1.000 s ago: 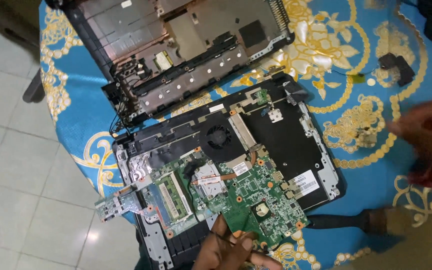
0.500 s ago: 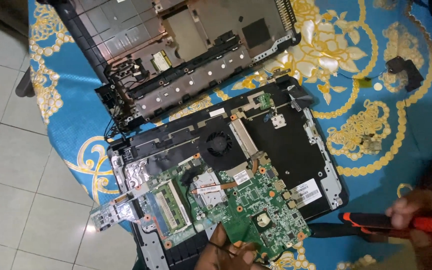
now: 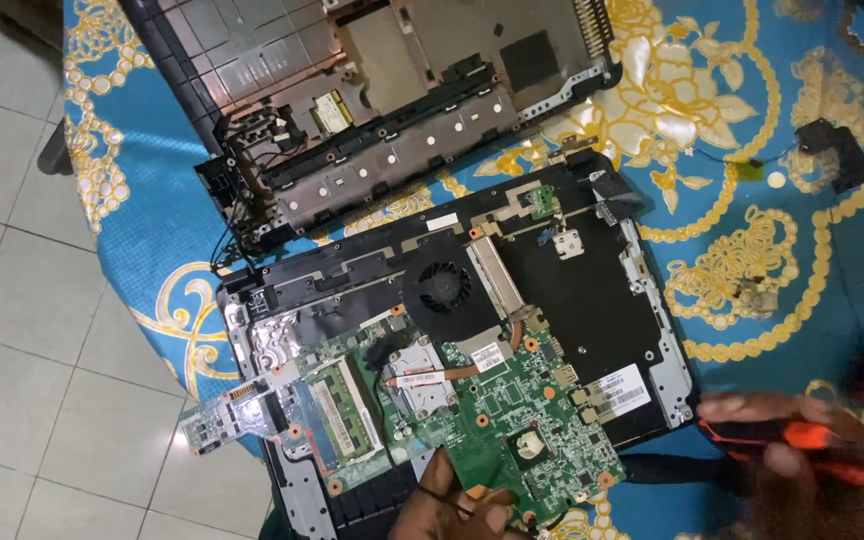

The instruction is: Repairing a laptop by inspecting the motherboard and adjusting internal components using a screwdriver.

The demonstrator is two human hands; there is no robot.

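While your left hand (image 3: 457,505) pinches the near edge of the green motherboard (image 3: 497,425), your right hand (image 3: 812,455), off to the right a second ago, has closed around a red-handled screwdriver (image 3: 787,437), blurred. The board lies in the black laptop base (image 3: 572,290), its long axis running from near-right to far-left across the blue cloth (image 3: 802,250).

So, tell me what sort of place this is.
Probably a home or small informal repair spot: a dismantled laptop base with its green motherboard lies on a blue-and-gold patterned tablecloth, over a tiled floor.
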